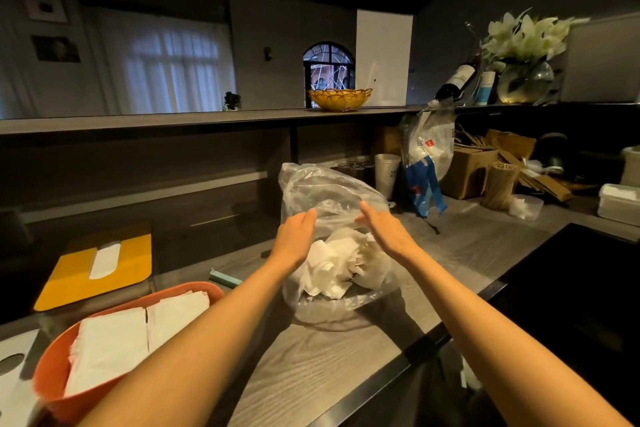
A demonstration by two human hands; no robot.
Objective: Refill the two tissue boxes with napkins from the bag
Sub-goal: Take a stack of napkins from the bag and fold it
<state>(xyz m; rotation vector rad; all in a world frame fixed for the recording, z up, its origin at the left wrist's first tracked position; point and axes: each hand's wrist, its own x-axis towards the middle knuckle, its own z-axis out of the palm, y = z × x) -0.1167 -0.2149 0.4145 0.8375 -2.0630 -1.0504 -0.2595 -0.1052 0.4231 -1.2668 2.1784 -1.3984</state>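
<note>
Head view: our two hands at the napkin bag on the counter.
Our left hand (296, 236) and right hand (386, 229) reach with fingers straight and relaxed, grasping nothing, against the clear crinkled plastic bag (329, 191) of loose white napkins (337, 263) standing on the grey wood-grain counter (329, 357). A round orange tissue box (59, 367) holding flat napkins sits near left, beside a yellow rectangular tissue box (65, 274).

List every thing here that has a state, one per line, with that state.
Clear plastic bag: upright, mouth open, crumpled napkins at the bottom.
Left hand: fingers straight, at the bag's side.
Right hand: fingers straight, at the bag's other side.
Orange tissue box: open, flat napkins inside.
Yellow tissue box: closed, white tissue at its slot.
Wine bottle: tilted.
Wicker basket: contents hidden.
</note>
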